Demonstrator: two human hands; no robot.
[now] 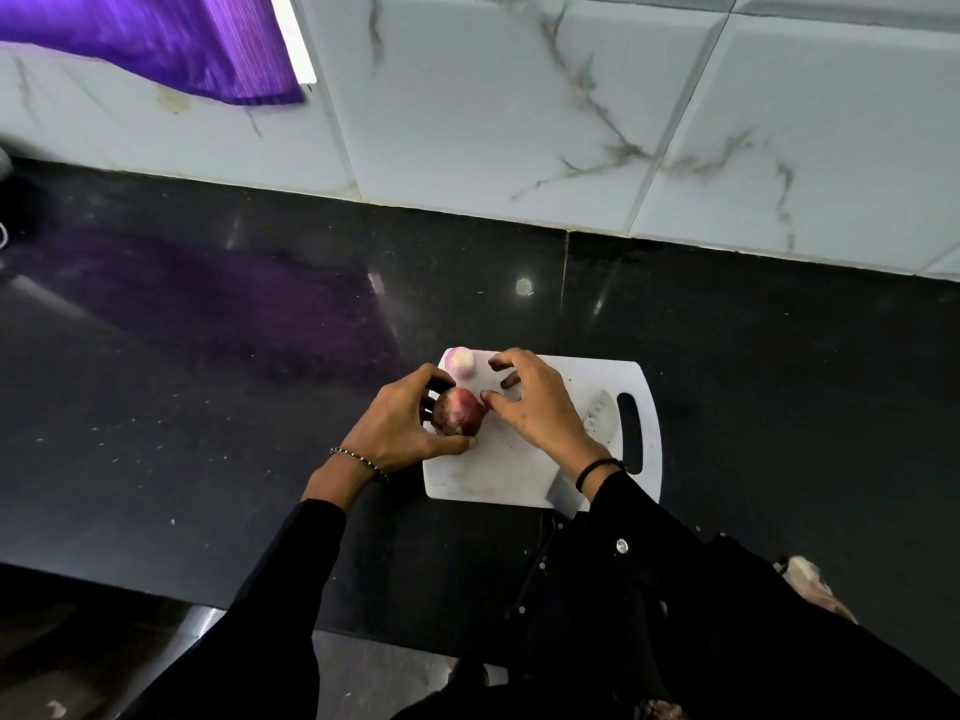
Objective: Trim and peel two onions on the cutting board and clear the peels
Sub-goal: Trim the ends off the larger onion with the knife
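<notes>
Left hand (400, 428) grips round red onion (458, 418), 9 o'clock on white plastic cutting board (498, 475); right hand (540, 407) spread, thumb touching onion.

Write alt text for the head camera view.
A person's left hand grips a partly peeled red onion on a white cutting board, the right hand open beside it. A peeled onion and a knife lie on the board.

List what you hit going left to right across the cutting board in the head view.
left hand → red onion it grips → right hand → knife → handle slot of the cutting board. peeled onion skipped: overlaps the red one.
</notes>
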